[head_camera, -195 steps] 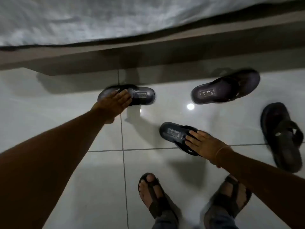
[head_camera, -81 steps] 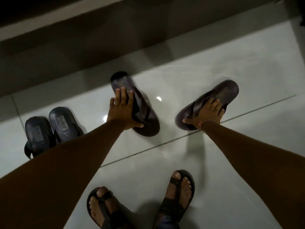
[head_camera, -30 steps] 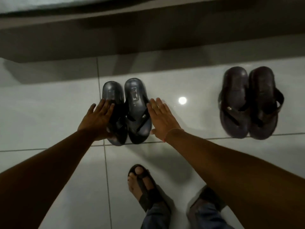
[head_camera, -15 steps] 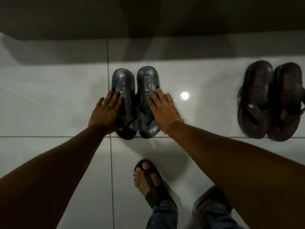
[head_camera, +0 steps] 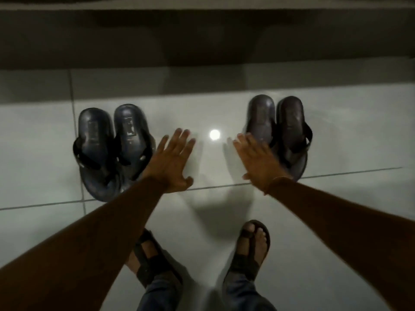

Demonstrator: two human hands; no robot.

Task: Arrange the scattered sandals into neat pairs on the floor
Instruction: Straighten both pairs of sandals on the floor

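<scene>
Half a second ago your hands pressed on the dark blue rubber flip-flops; now both have come off them and hover over the bare glossy white floor tiles [head_camera: 56,176] between the two pairs. Your left hand [head_camera: 173,163] is spread flat, fingers [head_camera: 179,136] wide and holding nothing, just beside the right edge of the dark blue rubber flip-flop pair [head_camera: 112,149]. That pair stands side by side, touching, its near ends close to the grout line that runs across the floor. Your right hand [head_camera: 258,162] is likewise flat with its fingers splayed and empty; a thin bracelet [head_camera: 277,180] circles the wrist. It overlaps the left sandal of the dark brown leather thong sandal pair [head_camera: 283,133]; whether it touches that sandal you cannot tell from this view. The brown pair also sits side by side, pointing the same way as the blue pair, well apart from it. A small round light reflection [head_camera: 214,134] shines on the tile between your hands. Lower down, your own feet in dark strapped sandals [head_camera: 249,252] stand on the floor, with blue trouser cuffs [head_camera: 161,292] visible. A dark low ledge [head_camera: 202,46] runs along the far side.
</scene>
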